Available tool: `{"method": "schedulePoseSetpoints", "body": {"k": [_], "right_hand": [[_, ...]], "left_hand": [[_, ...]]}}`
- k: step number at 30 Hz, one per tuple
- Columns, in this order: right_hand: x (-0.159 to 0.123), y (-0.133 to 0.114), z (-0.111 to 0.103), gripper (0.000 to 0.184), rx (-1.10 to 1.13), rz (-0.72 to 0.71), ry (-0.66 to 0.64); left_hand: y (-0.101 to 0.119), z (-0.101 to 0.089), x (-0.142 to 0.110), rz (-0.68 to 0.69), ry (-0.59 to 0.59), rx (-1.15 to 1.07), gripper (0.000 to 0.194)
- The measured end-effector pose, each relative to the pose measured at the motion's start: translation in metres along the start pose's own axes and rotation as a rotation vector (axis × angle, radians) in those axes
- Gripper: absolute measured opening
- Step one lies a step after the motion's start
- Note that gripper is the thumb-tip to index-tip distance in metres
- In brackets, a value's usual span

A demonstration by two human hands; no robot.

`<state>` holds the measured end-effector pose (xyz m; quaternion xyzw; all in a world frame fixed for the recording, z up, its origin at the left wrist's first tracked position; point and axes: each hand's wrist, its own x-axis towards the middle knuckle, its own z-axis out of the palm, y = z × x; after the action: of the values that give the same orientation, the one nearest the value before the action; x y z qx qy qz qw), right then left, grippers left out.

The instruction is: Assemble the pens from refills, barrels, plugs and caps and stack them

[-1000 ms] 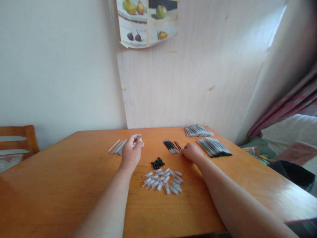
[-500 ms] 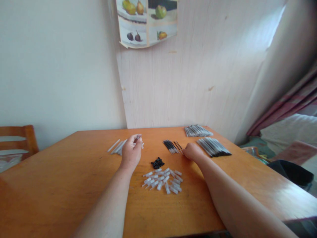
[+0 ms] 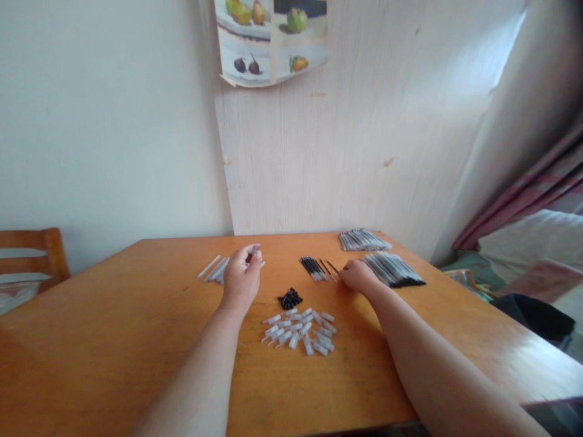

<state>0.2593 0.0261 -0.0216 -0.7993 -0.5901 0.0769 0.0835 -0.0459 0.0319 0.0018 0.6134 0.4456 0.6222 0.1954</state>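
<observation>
My left hand (image 3: 242,276) is raised a little off the orange table (image 3: 113,340), its fingers pinched round a clear pen barrel. Just left of it lie a few more clear barrels (image 3: 215,269). My right hand (image 3: 358,277) rests on the table with curled fingers, touching a loose black refill at the edge of the refill group (image 3: 314,267). Between my arms sit a small heap of black end plugs (image 3: 290,298) and a scatter of clear pen caps (image 3: 301,331).
Two stacks of finished pens lie at the far right of the table, one (image 3: 394,269) beside my right hand, one (image 3: 363,240) by the wall. A wooden chair (image 3: 34,255) stands at the left. A fruit poster (image 3: 272,39) hangs on the wall.
My right hand has slid slightly right and away, drawing a black refill out from the group. My left hand has stayed in place with the barrel.
</observation>
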Motion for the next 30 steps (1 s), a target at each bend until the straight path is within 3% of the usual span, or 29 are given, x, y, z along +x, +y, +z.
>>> {"method": "schedulePoseSetpoints", "body": {"k": [4, 13, 24, 30], "right_hand": [[-0.006, -0.004, -0.002, 0.034, -0.001, -0.049, -0.027], [-0.013, -0.01, 0.0, 0.034, -0.023, -0.058, -0.025], [-0.006, -0.011, 0.005, 0.039, -0.039, -0.043, -0.003], [-0.006, -0.007, 0.001, 0.033, -0.009, -0.061, 0.026]], "left_hand": [[-0.003, -0.001, 0.001, 0.103, -0.013, 0.102, 0.031], [0.0, -0.001, 0.0, 0.155, -0.029, 0.149, 0.03], [-0.007, 0.008, -0.006, 0.086, -0.13, 0.015, 0.034], [-0.004, 0.008, -0.007, 0.074, -0.174, 0.083, 0.035]]}}
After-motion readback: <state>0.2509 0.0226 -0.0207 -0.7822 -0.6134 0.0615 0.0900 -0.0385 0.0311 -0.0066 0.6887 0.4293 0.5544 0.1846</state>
